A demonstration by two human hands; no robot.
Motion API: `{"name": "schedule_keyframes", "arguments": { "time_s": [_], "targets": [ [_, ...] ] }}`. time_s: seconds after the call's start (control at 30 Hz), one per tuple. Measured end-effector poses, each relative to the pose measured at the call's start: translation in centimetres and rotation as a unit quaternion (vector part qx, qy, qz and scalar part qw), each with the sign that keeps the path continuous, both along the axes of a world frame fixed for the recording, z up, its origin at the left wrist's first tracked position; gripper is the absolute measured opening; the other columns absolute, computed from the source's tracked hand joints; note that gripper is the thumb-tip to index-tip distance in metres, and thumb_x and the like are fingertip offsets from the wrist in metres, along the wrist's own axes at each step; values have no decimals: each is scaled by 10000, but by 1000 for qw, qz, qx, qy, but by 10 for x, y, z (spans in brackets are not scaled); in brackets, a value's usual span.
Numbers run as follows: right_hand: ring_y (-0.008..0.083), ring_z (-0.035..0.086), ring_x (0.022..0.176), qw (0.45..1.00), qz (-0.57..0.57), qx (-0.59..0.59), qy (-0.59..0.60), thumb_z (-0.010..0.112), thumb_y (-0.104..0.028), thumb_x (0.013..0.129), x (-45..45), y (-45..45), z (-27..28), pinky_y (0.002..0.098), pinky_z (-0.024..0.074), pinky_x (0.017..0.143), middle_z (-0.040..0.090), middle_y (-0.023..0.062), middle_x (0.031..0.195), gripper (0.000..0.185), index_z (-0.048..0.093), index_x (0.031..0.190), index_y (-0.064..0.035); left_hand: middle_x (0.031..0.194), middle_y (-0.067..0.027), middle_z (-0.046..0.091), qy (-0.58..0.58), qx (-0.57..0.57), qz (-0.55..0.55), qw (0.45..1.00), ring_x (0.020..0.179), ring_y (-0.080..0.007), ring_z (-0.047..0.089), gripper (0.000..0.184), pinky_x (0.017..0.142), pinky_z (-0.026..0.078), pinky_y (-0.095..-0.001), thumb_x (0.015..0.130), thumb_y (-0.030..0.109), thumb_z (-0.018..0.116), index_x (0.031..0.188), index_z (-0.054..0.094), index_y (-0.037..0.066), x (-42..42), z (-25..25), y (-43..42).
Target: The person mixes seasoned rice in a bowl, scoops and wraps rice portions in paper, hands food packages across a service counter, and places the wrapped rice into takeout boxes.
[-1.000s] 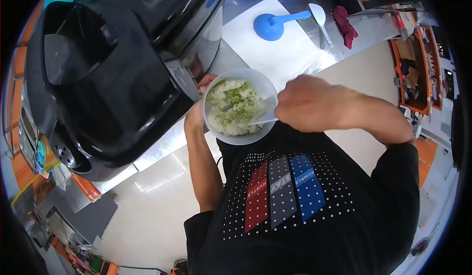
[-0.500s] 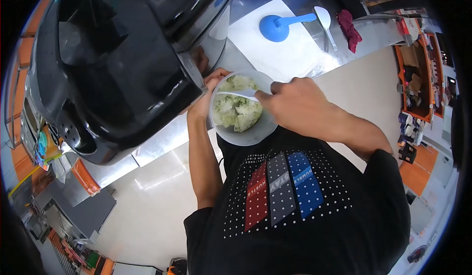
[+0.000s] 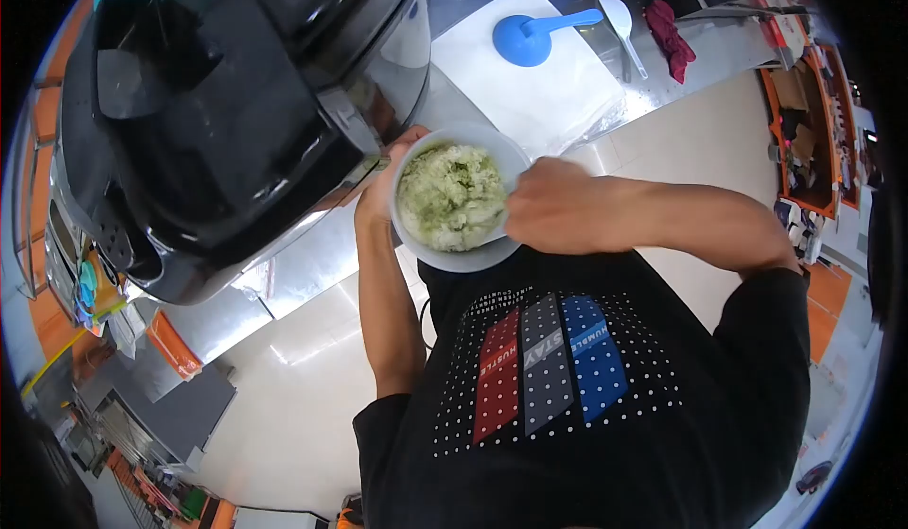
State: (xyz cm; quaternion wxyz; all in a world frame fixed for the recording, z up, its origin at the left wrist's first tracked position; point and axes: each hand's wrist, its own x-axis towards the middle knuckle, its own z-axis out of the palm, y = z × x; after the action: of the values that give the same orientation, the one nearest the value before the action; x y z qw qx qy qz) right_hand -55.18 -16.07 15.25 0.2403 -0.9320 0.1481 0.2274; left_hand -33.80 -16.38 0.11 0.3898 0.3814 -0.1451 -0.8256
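A translucent white bowl point(image 3: 460, 261) is tilted in front of my shirt, with green and white rice-like food point(image 3: 452, 198) inside. My left hand point(image 3: 386, 181) grips the bowl's left rim; part of its fingers is hidden behind the bowl. At the bowl's right side, my right hand point(image 3: 553, 206) is closed around the handle of a white paddle point(image 3: 496, 234), whose blade is partly sunk in the food. Beyond the bowl, a blue round scoop with a handle point(image 3: 523, 40) rests on a white sheet or board point(image 3: 539, 94).
A large glossy black appliance point(image 3: 218, 151) stands close on the left, beside my left hand. A second white paddle point(image 3: 619, 28) and a dark red cloth point(image 3: 670, 41) lie on the metal counter point(image 3: 719, 47). An orange shelf unit point(image 3: 804, 132) is at the far right.
The paddle has moved from across the top of the food to the bowl's lower right. My right hand has shifted with it, and the food looks more spread out.
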Motion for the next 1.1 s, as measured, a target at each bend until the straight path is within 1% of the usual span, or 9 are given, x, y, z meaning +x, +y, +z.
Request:
{"name": "schedule_keyframes", "arguments": {
  "time_s": [0.07,0.27,0.37,0.43,0.57,0.7,0.83,0.9,1.1],
  "targets": [
    [326,678,639,998,-24,-46,-37,591,-115,777,9,12,-15,449,521,573,649,152,670,136,669,698,-36,1059,-108,654,58,-111,-79,989,989,-221,646,326,852,545,-349,933,211,468,1192,557,34,7,-15,-7],
    [313,699,672,965,-164,-175,-104,655,-110,715,16,-13,-15,441,551,601,682,147,695,79,685,682,-45,963,-47,634,-22,-68,-39,997,896,-146,621,300,773,517,-281,958,325,491,1081,579,66,10,-26,-6],
    [331,670,647,986,-119,-95,-71,580,-118,822,23,0,-47,464,528,582,659,165,779,160,684,902,-26,1014,-100,640,-38,-10,-27,999,952,-200,641,268,838,543,-334,933,223,477,1119,566,51,1,-10,-4],
    [365,674,678,981,-62,17,-181,580,-79,795,11,0,-58,455,540,605,659,176,794,150,678,873,4,998,-106,638,165,-96,-69,979,929,-211,651,236,821,557,-345,928,200,465,1086,561,53,11,-52,-7],
    [358,684,713,993,-61,30,101,662,-32,668,11,-40,40,458,544,643,651,197,665,70,676,702,28,984,-101,635,-51,57,19,997,922,-211,652,241,810,559,-349,922,210,476,1076,555,41,-9,27,1],
    [344,687,711,995,-46,23,-87,628,-23,698,16,-3,-46,435,545,626,658,182,684,107,705,767,3,991,-102,637,79,-4,-8,997,926,-209,651,251,816,551,-343,921,220,476,1065,568,36,6,-23,-5],
    [323,703,720,960,-215,-144,-106,646,-84,752,18,7,-16,420,560,635,685,161,746,93,699,763,-8,1016,-94,650,47,-96,-71,992,937,-205,649,291,832,525,-306,919,293,503,1042,599,48,12,-22,-3],
    [314,698,694,950,-232,-177,-107,627,-116,763,19,6,-1,421,555,616,669,146,705,115,703,751,-31,964,-79,644,-144,-17,8,989,903,-184,638,265,809,520,-294,899,256,484,1025,595,51,0,12,1],
    [333,695,728,996,-54,42,-56,604,-73,744,28,12,-22,434,553,654,686,161,734,115,704,727,-20,1077,-112,660,22,-122,-124,985,961,-198,661,324,806,535,-278,929,246,479,1146,587,31,10,-30,-9]
  ]
}}
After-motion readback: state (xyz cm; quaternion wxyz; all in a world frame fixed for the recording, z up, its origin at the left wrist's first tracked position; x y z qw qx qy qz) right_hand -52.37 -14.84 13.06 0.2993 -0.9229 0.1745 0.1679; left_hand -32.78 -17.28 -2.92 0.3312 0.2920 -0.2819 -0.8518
